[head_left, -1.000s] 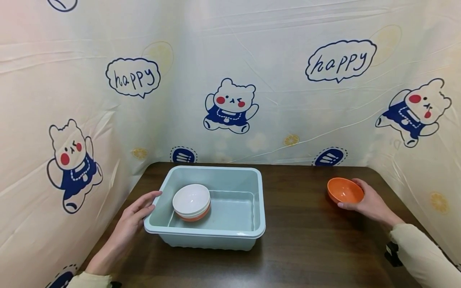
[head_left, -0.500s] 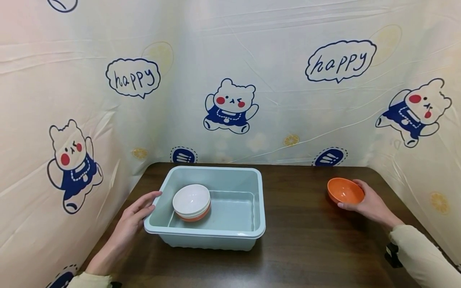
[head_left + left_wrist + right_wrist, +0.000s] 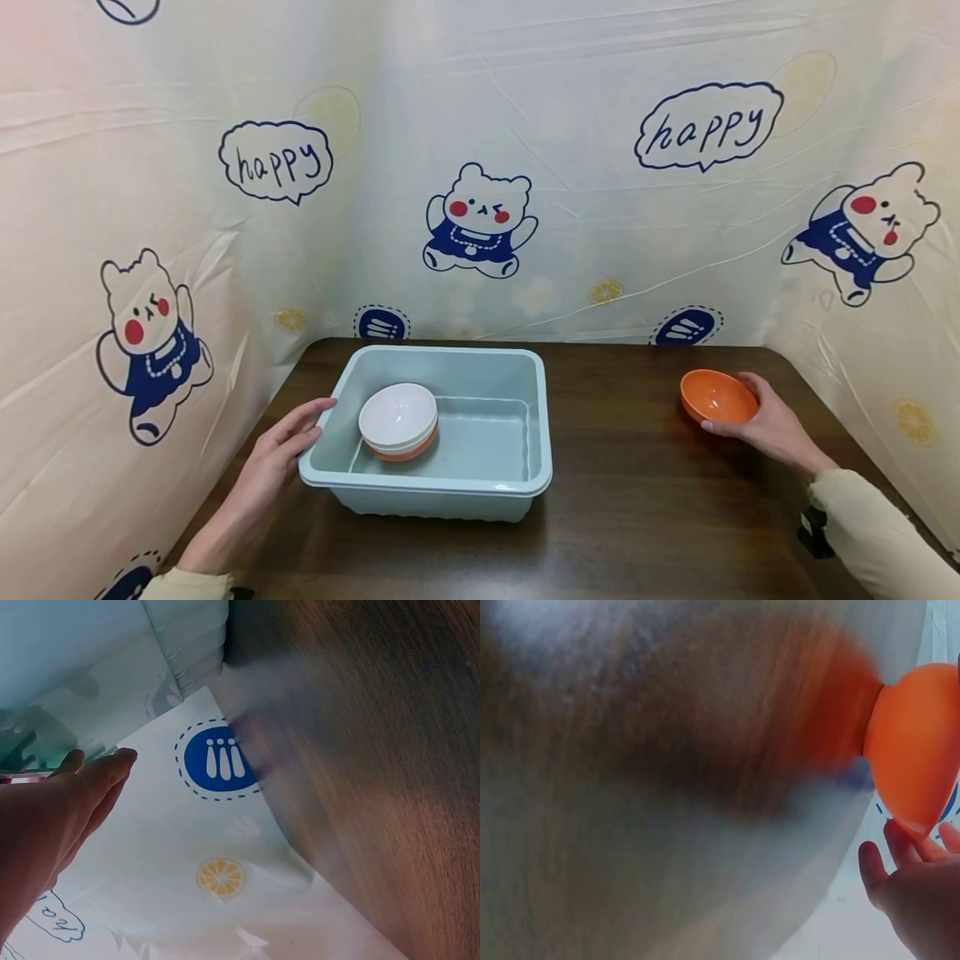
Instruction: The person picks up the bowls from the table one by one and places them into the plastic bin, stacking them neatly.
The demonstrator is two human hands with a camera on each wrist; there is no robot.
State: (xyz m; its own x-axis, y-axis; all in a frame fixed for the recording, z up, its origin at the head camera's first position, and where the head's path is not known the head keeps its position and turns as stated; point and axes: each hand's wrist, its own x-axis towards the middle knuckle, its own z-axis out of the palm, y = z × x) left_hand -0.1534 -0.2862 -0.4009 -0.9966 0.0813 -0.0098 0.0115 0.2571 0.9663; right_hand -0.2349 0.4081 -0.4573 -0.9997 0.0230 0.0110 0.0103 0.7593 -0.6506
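Note:
My left hand (image 3: 272,454) is at the left rim of a pale blue-green plastic basin (image 3: 487,485), touching it with fairly straight fingers. Against that rim, the left wrist view also shows the fingers (image 3: 101,772). Inside the basin, on its left side, sits a stack of bowls: a white bowl (image 3: 397,414) on top and an orange one (image 3: 411,454) lower down. Far to the right, an orange bowl (image 3: 716,397) stands upright on the table. Around its right side my right hand (image 3: 780,429) holds it, thumb in front and fingers behind. Its foot meets the tabletop in the right wrist view.
The dark brown wooden table (image 3: 622,500) has a cream printed cloth (image 3: 570,208) hanging behind it and along both sides. Table surface lies between the basin and the orange bowl. A black strap (image 3: 816,532) shows at the right sleeve.

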